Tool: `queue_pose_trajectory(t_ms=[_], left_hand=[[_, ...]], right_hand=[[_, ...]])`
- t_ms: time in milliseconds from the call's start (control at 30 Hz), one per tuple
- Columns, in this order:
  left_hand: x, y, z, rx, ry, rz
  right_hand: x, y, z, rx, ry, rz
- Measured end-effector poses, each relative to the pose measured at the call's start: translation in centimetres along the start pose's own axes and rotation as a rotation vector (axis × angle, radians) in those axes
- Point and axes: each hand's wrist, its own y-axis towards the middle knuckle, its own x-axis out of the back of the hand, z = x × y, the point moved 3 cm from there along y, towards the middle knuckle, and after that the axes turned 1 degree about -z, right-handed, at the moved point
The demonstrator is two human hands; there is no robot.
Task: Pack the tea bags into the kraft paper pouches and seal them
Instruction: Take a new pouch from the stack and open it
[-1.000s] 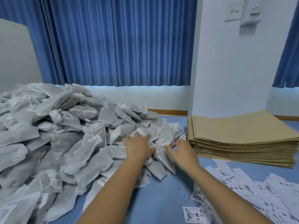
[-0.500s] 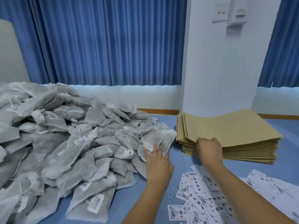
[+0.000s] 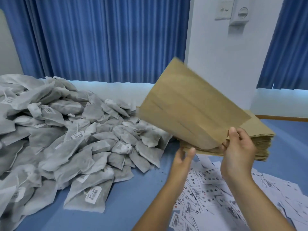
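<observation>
A big heap of grey-white tea bags (image 3: pixel 70 144) with strings and tags covers the left of the blue table. A stack of flat kraft paper pouches (image 3: pixel 260 145) lies at the right, near the white pillar. My right hand (image 3: pixel 238 152) pinches the near corner of one kraft pouch (image 3: pixel 188 109) and holds it tilted in the air above the stack. My left hand (image 3: pixel 181 162) hovers just below the pouch's lower edge, fingers straight and slightly spread, holding nothing.
Several white printed labels (image 3: pixel 216 189) lie scattered on the blue table (image 3: pixel 136 197) under my forearms. A white pillar (image 3: pixel 221 64) with wall switches and blue curtains (image 3: pixel 100 39) stand behind the table.
My right hand has lifted one pouch off the stack and raised it. My left hand has left the tea bag heap and moved right, up under the pouch.
</observation>
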Motion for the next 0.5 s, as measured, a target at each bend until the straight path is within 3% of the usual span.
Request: queue_pose_trajectory(t_ms=[100, 233, 367, 500], left_hand=[[1.8, 0.3, 0.0, 0.041, -0.169, -0.078], [3.7, 0.6, -0.6, 0.002, -0.380, -0.150], [6.7, 0.9, -2.0, -0.131, -0.538, -0.312], [9.0, 1.0, -2.7, -0.058, -0.365, -0.395]], right_hand=[[0.7, -0.2, -0.4, -0.326, 0.276, -0.030], [2.0, 0.2, -1.8, -0.530, 0.412, -0.096], [4.0, 1.0, -3.6, -0.596, 0.384, -0.190], [5.7, 1.7, -4.8, -0.578, 0.283, -0.279]])
